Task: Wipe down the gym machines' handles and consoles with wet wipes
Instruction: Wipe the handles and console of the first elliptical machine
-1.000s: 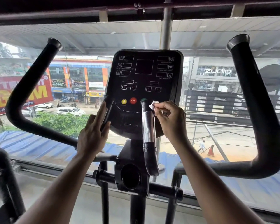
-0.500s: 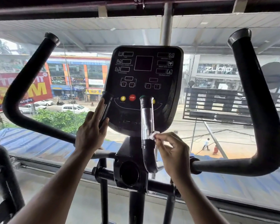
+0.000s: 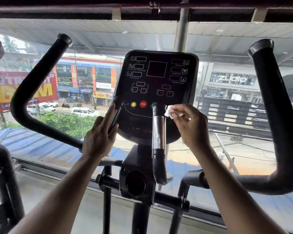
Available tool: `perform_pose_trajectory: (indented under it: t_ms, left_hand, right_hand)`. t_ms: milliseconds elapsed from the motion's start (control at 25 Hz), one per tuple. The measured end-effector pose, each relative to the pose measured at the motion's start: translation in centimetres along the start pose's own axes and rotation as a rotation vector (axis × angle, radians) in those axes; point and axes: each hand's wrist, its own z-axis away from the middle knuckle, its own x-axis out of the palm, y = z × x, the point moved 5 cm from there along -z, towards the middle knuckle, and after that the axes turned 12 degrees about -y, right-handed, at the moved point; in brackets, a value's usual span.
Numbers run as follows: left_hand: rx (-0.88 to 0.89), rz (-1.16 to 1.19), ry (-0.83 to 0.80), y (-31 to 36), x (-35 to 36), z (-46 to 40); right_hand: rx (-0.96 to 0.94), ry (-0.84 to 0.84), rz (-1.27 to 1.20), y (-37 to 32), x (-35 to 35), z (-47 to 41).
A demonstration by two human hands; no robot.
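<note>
Beyond the window a street is showing; the right hand (image 3: 191,125) is pinching a wet wipe (image 3: 169,112) against the upright pulse grip's (image 3: 158,132) top, its length running downward; the left hand (image 3: 100,137) is clasping the other grip (image 3: 117,112).

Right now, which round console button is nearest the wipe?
The green button, rightmost of three, beside the wipe in the right hand; yellow and red sit further left.

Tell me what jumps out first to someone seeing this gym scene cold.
The black console dead centre grabs attention first, its red STOP button sitting between a yellow and a green one. Just below, the right hand presses a white wet wipe against the top of the chrome sensor grip, while the left hand holds the matching left grip. Two thick black handlebars frame the view on either side.
</note>
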Motion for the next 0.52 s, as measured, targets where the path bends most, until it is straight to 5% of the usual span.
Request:
perform_pose_trajectory:
  t_ms: [160,520]
  left_hand:
    - [0.009,-0.008,0.014,-0.2,-0.2,-0.1]
    - [0.021,-0.001,0.017,-0.4,0.1,-0.1]
  right_hand:
    - [-0.286,-0.115,0.343,-2.6,0.0,-2.0]
    - [-0.345,-0.37,0.551,-3.5,3.6,-2.2]
